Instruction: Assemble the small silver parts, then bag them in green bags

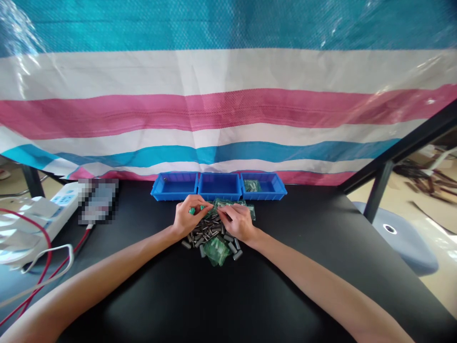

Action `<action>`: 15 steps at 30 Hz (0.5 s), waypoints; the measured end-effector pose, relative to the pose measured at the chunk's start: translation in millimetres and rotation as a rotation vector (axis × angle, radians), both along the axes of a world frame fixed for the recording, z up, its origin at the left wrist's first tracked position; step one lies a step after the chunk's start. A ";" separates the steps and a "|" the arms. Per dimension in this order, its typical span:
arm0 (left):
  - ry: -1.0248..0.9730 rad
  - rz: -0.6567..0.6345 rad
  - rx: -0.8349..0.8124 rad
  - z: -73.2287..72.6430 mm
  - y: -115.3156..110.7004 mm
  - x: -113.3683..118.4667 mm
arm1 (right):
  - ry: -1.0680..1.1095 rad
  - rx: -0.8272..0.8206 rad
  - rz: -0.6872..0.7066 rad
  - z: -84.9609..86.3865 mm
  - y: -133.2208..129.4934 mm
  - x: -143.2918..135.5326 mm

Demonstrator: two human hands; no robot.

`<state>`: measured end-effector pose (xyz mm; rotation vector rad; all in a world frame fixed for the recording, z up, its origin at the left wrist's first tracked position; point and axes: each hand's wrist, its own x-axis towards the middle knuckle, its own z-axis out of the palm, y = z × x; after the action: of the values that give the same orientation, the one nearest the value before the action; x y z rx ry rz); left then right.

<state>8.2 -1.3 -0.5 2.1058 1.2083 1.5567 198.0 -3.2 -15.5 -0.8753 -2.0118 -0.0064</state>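
Note:
My left hand (190, 216) is closed, with bits of bright green material (192, 210) showing between its fingers; its exact kind I cannot make out. Close by, my right hand (237, 221) pinches with thumb and forefinger, and whatever it grips is too small to name. The fingertips of both hands nearly meet above a pile of grey metal pins and short cylinders (210, 229). Green-tinted clear plastic packets (216, 251) lie on the near side of the pile. More such packets (252, 212) lie behind and beside my right hand.
Three blue bins (219, 196) stand in a row behind the pile. The right one holds green packets (252, 186), the left one a tiny object. A white power strip (66, 200) with red and white cables is at the left. Behind the black table (296, 247) hangs a striped sheet (228, 109).

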 end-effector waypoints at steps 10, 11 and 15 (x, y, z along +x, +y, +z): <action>-0.006 -0.007 -0.007 1.7 0.1 1.2 | 0.007 0.002 -0.013 0.4 0.0 0.1; -0.006 -0.011 -0.017 0.9 0.3 0.9 | 0.009 0.003 -0.013 0.5 0.0 0.0; -0.030 -0.035 -0.051 -1.9 1.0 -0.1 | 0.016 0.011 -0.003 1.3 -0.3 -0.2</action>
<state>8.1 -0.3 -2.4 2.0529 1.1827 1.5206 197.8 -3.6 -14.1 -0.8690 -1.9938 -0.0130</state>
